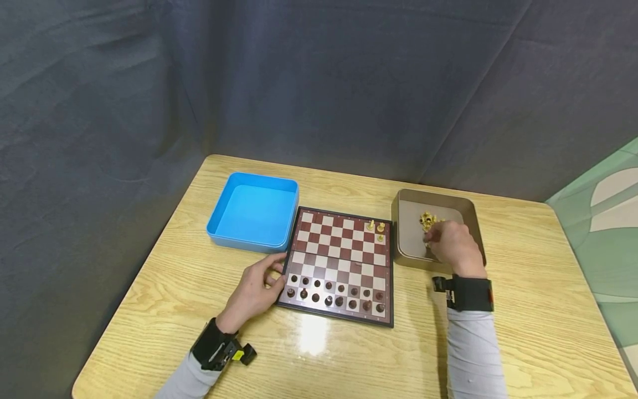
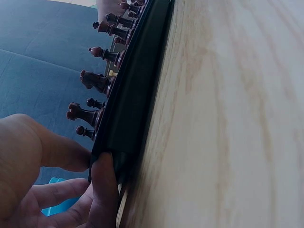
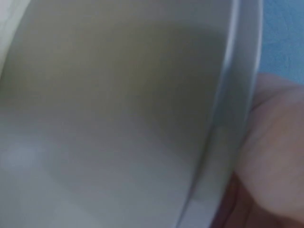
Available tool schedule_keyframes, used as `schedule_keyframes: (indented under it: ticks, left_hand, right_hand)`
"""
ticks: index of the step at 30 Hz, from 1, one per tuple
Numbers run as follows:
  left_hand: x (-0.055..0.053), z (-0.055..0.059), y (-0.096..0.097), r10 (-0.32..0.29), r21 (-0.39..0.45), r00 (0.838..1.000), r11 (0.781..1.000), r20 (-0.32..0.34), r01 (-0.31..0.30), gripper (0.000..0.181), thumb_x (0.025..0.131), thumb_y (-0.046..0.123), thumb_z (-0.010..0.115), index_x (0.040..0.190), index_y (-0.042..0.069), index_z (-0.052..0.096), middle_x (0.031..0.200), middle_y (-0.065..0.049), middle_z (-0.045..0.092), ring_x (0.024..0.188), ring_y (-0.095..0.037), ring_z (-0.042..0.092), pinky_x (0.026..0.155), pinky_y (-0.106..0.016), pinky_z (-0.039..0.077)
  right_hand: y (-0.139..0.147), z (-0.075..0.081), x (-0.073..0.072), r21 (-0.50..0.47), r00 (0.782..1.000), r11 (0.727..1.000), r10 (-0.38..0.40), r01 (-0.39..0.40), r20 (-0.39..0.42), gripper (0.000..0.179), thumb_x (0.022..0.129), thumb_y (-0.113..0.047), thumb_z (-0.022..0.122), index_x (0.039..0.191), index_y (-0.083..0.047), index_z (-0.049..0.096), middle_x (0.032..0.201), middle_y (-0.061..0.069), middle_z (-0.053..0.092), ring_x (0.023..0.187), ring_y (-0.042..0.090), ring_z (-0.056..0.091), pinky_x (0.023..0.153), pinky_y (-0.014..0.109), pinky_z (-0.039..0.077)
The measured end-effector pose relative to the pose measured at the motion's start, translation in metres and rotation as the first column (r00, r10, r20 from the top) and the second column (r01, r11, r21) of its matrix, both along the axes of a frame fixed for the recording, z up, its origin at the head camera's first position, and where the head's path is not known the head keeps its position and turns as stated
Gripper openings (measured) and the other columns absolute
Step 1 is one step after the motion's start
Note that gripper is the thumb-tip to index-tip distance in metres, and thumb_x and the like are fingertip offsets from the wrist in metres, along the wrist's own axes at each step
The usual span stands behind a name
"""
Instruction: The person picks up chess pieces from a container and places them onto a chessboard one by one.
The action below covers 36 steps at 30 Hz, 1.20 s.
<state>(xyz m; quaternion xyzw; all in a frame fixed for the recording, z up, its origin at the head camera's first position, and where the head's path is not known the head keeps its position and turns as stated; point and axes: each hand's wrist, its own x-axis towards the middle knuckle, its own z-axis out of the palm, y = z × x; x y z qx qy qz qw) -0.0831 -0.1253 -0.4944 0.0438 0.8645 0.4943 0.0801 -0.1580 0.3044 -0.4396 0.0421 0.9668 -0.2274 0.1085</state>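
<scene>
In the head view my left hand point(image 1: 256, 285) rests at the left edge of a folding chessboard point(image 1: 339, 260), its fingertips touching the rim. The left wrist view shows thumb and fingers point(image 2: 104, 183) against the board's dark side near a corner. Dark chess pieces point(image 1: 339, 301) stand in two rows on the near side. Three pale yellow pieces, among them a pawn point(image 1: 380, 238), stand at the far right corner. My right hand point(image 1: 454, 246) reaches down into a brown-grey box, fingers bent beside a pile of yellow pieces point(image 1: 427, 220). Its fingertips are partly hidden, and I cannot tell whether they hold a piece.
A blue tray point(image 1: 251, 244) sits left of the board, at its far corner. The brown-grey box point(image 1: 408, 260) stands close against the board's right side; its wall point(image 3: 223, 142) fills much of the right wrist view. Behind the wooden table point(image 1: 379, 371) hangs a dark curtain point(image 1: 319, 100).
</scene>
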Motion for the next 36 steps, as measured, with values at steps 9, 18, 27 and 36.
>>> schedule_keyframes:
  ticks: [9, 18, 27, 36]
  left_hand:
    - [-0.001, -0.001, 0.000, -0.001, -0.005, 1.000, 1.000, -0.007, 0.001, 0.054, 0.090, 0.005, 0.072, 0.143, 0.007, 0.061, 0.106, -0.003, 0.069, 0.074, -0.010, 0.065, 0.061, -0.026, 0.056]
    - [-0.001, 0.000, 0.002, 0.009, -0.003, 1.000, 1.000, 0.016, -0.009, 0.054, 0.091, 0.006, 0.072, 0.144, 0.008, 0.060, 0.106, -0.003, 0.068, 0.075, -0.011, 0.065, 0.062, -0.026, 0.057]
    - [-0.002, 0.000, 0.003, 0.008, 0.000, 1.000, 1.000, 0.014, -0.008, 0.055, 0.091, 0.006, 0.071, 0.144, 0.008, 0.060, 0.106, -0.003, 0.068, 0.075, -0.011, 0.065, 0.062, -0.027, 0.057]
    - [0.000, 0.001, 0.001, 0.008, -0.008, 1.000, 1.000, 0.026, -0.007, 0.055, 0.090, 0.005, 0.072, 0.144, 0.007, 0.060, 0.106, -0.003, 0.067, 0.075, -0.011, 0.065, 0.062, -0.026, 0.056]
  right_hand:
    - [-0.001, 0.000, 0.000, 0.020, 1.000, 1.000, -0.014, 0.015, -0.007, 0.008, 0.090, -0.004, 0.067, 0.096, -0.001, 0.072, 0.091, 0.015, 0.069, 0.070, 0.025, 0.059, 0.054, 0.034, 0.045]
    - [-0.002, 0.006, 0.001, 0.012, 0.995, 1.000, -0.002, 0.003, -0.103, 0.006, 0.090, -0.007, 0.069, 0.092, -0.002, 0.072, 0.087, 0.014, 0.071, 0.068, 0.024, 0.059, 0.051, 0.033, 0.044]
    - [-0.010, 0.018, 0.005, -0.003, 0.962, 0.998, 0.052, -0.055, -0.269, 0.004, 0.089, -0.003, 0.070, 0.091, -0.002, 0.073, 0.086, 0.015, 0.073, 0.068, 0.025, 0.062, 0.051, 0.033, 0.044]
    - [-0.029, 0.024, 0.009, -0.076, 0.865, 0.978, 0.133, -0.193, -0.484, 0.006, 0.087, 0.001, 0.073, 0.091, -0.002, 0.076, 0.085, 0.012, 0.076, 0.077, 0.029, 0.069, 0.065, 0.039, 0.051]
